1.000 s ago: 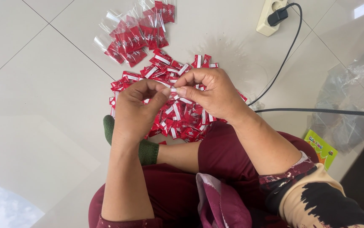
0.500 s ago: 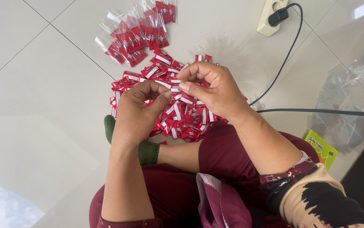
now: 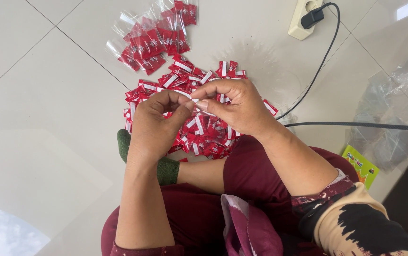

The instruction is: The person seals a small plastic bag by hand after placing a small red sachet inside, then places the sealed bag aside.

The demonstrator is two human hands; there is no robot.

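My left hand (image 3: 154,124) and my right hand (image 3: 234,106) meet fingertip to fingertip above a heap of small red-and-white packets (image 3: 204,128) on the floor. Both pinch one small white-edged packet (image 3: 193,100) between thumbs and forefingers; most of it is hidden by the fingers. Farther off lies a row of clear plastic sleeves filled with red packets (image 3: 154,35).
White floor tiles (image 3: 47,95) spread to the left. A white power strip (image 3: 303,19) with a black plug and cable (image 3: 327,52) sits top right. Crumpled clear plastic bags (image 3: 388,118) and a green packet (image 3: 361,165) lie right. My green sock (image 3: 166,168) and maroon lap are below.
Both hands have stayed over the heap, the fingertips drawing closer together around the small packet. Nothing else has moved.
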